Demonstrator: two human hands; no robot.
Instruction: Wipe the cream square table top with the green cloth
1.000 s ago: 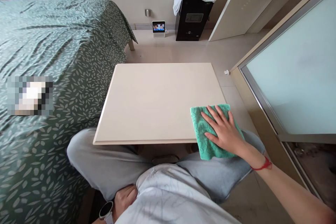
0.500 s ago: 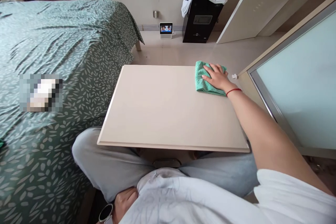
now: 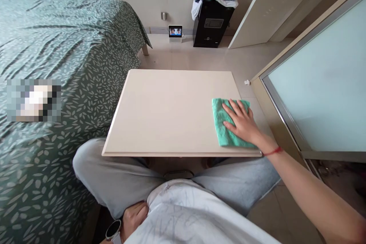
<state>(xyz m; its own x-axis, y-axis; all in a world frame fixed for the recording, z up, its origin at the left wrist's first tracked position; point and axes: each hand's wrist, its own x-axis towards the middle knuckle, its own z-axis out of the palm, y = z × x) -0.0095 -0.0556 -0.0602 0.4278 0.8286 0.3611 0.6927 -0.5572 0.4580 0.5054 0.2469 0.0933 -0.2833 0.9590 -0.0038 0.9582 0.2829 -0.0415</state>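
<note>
A folded green cloth (image 3: 224, 131) lies flat at the right side of a cream tabletop (image 3: 166, 110), near its front right corner. My right hand (image 3: 241, 122) rests on the cloth with its fingers spread, pressing it against the surface. A red string circles the right wrist. My left hand (image 3: 135, 215) is curled at my lap beside the white shirt, below the table; its fingers are bent and partly hidden, and a round watch (image 3: 113, 229) is on that wrist.
On the left is a bed (image 3: 80, 53) with a green leaf-patterned cover and a blurred object (image 3: 36, 101). A small screen (image 3: 175, 32) and a black cabinet (image 3: 210, 24) topped with clothes stand by the wall. At right is a frosted glass panel (image 3: 323, 76).
My right hand and the green cloth have moved from the table's far right corner toward me, along the right side. The view has shifted slightly. My left hand stays at my lap.
</note>
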